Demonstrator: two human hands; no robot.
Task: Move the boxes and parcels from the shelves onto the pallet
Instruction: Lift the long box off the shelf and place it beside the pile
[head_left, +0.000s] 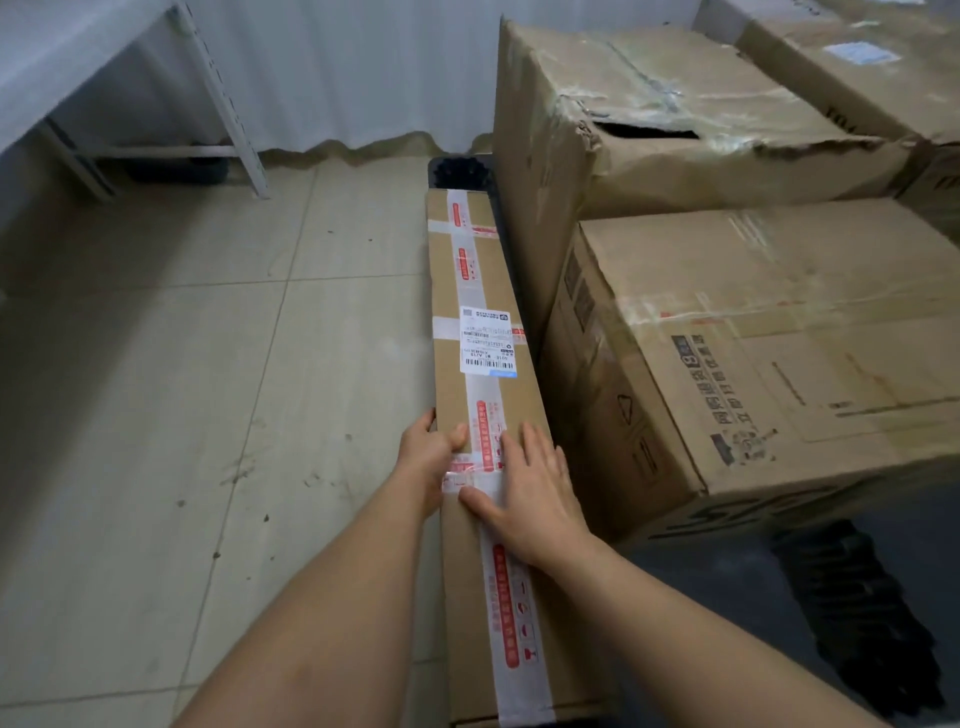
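A long narrow cardboard box (478, 291) with white and red tape and a shipping label lies along the left edge of the black pallet (878, 623). My left hand (423, 460) grips its left edge, thumb on top and fingers down the side. Flat on the box's top rests my right hand (530, 493), fingers straight and spread. Right of the long box, a big cardboard box (779, 353) sits on the pallet, with a taller torn box (649, 119) behind it.
A further cardboard box (872, 62) stands at the back right. A metal shelf frame (228, 114) stands at the back left before a white curtain. Tiled floor (182, 389) stretches to the left of the pallet.
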